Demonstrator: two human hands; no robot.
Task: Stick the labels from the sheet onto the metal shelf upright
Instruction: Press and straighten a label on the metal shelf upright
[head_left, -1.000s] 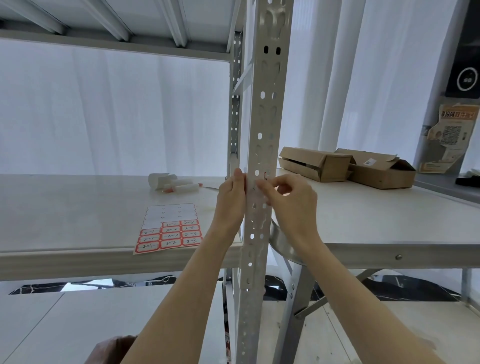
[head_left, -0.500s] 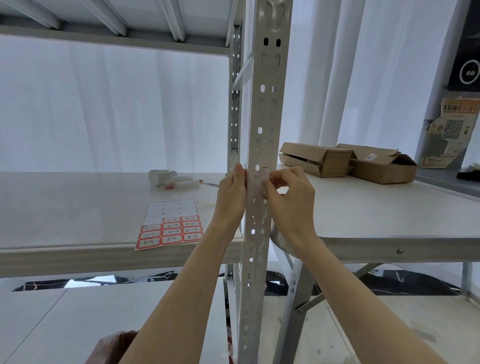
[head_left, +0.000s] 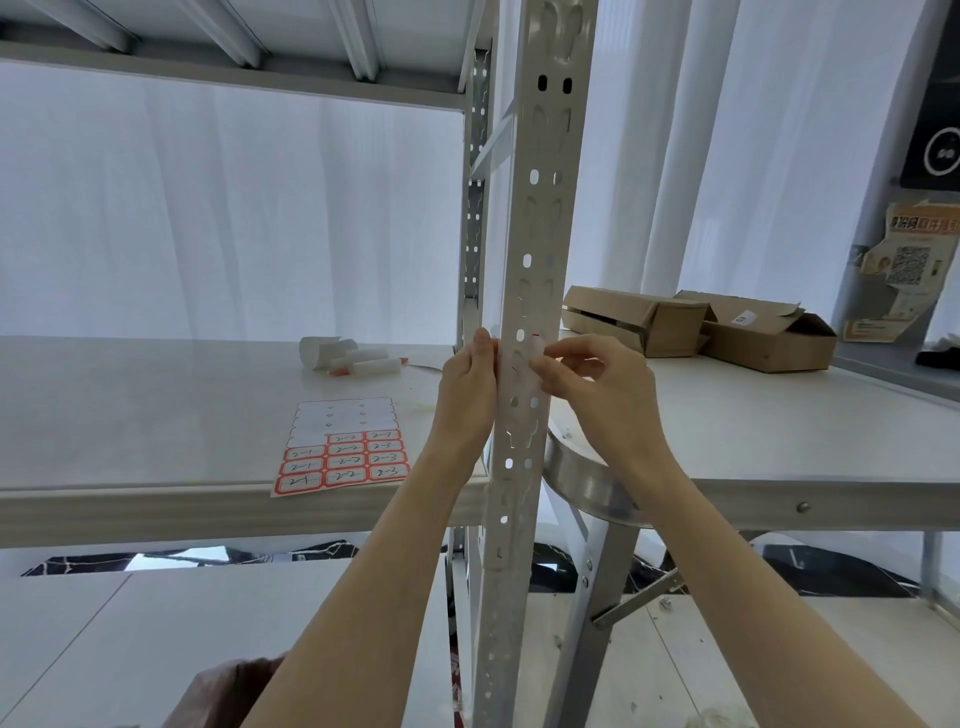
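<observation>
The grey perforated metal shelf upright (head_left: 537, 218) runs from top to bottom in the middle of the view. My left hand (head_left: 467, 400) grips its left edge at shelf height, fingers pointing up. My right hand (head_left: 597, 395) is at its right edge and pinches a small red-bordered label (head_left: 534, 340) against the upright's face, mostly hidden by the fingers. The label sheet (head_left: 343, 454) lies flat on the shelf board to the left. Its upper rows are peeled bare, and its lower rows hold red-bordered labels with handwritten numbers.
A white paper roll and white tubes with red tips (head_left: 353, 358) lie on the shelf board (head_left: 156, 499) behind the sheet. Two cardboard boxes (head_left: 701, 325) sit on the folding table (head_left: 805, 493) at the right. A round metal rim (head_left: 587, 491) touches the upright's right side.
Both hands have stayed at the same height on the upright. My right fingers have shifted slightly on the label at the upright's face.
</observation>
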